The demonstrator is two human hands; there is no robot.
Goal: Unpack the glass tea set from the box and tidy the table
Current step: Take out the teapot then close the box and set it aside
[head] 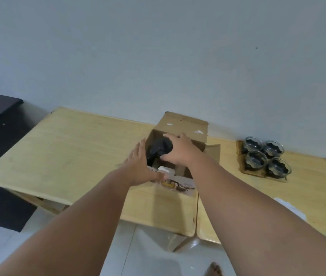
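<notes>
Right hand (pixel 180 151) grips black-wrapped item (pixel 159 149) | cardboard box (pixel 186 126) open

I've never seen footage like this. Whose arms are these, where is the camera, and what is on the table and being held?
No machine here: a person wears a camera on the head, looking down at their own arms. On the pale wooden table stands an open cardboard box. The right hand grips a dark wrapped item at the box's opening; what it is cannot be told. The left hand is open, resting against the box's near edge. To the right, four glass cups sit together on a small tray. Some papers lie at the far right edge.
</notes>
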